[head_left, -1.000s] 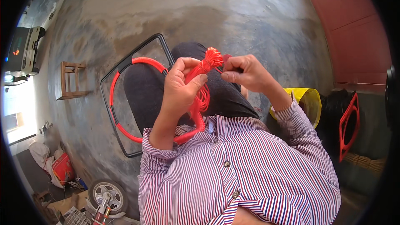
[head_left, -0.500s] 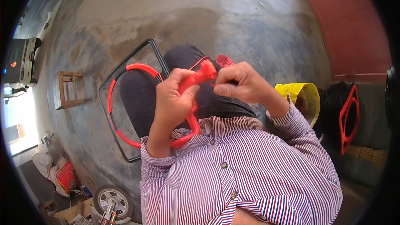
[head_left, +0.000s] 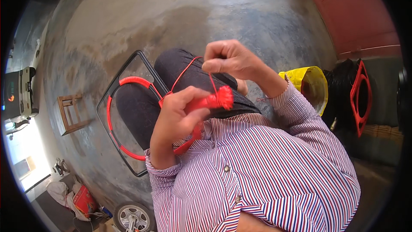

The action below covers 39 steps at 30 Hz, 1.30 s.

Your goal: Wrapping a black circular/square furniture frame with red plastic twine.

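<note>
My left hand (head_left: 178, 118) has its grip clenched on one red cord bundle (head_left: 214, 102). My right hand (head_left: 229, 58) pinches one red strand (head_left: 185, 71). One red hoop (head_left: 122, 116) lies across my two knees.

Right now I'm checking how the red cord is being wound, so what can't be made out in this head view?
- Where the red cord ends inside the right hand: closed fingers hide it.
- The lower part of the red bundle: the left hand covers it.
- The near side of the red-wrapped ring: hidden behind the left forearm and striped shirt.
- The wheel: cut off by the lower edge.
</note>
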Tool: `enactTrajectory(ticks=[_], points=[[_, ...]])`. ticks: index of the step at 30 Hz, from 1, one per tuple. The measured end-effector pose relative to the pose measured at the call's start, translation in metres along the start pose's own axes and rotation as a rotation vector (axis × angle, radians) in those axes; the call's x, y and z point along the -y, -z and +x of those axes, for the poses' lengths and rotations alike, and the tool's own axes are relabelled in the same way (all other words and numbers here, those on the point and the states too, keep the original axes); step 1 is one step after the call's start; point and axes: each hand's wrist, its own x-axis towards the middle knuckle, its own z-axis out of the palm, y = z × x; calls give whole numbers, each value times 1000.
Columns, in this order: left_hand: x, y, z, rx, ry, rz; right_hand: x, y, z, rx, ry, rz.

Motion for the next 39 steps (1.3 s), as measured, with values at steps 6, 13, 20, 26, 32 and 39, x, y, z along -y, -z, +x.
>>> enactTrajectory(ticks=[6,13,20,26,32,39], points=[[12,-1,3,-479,38,-112,9,-12,-7,156,58,-154],[0,0,-4,-162,-141,-398,-21,-15,2,52,143,53],[-3,-3,-1,2,30,184,-4,-3,-3,-26,15,13],[7,1,6,-451,33,-22,-6,-18,-12,116,77,-179],[3,-4,-4,15,-84,-70,-10,-5,1,-34,-39,26],[10,-8,1,-223,92,219,-5,-12,-11,18,150,-266]])
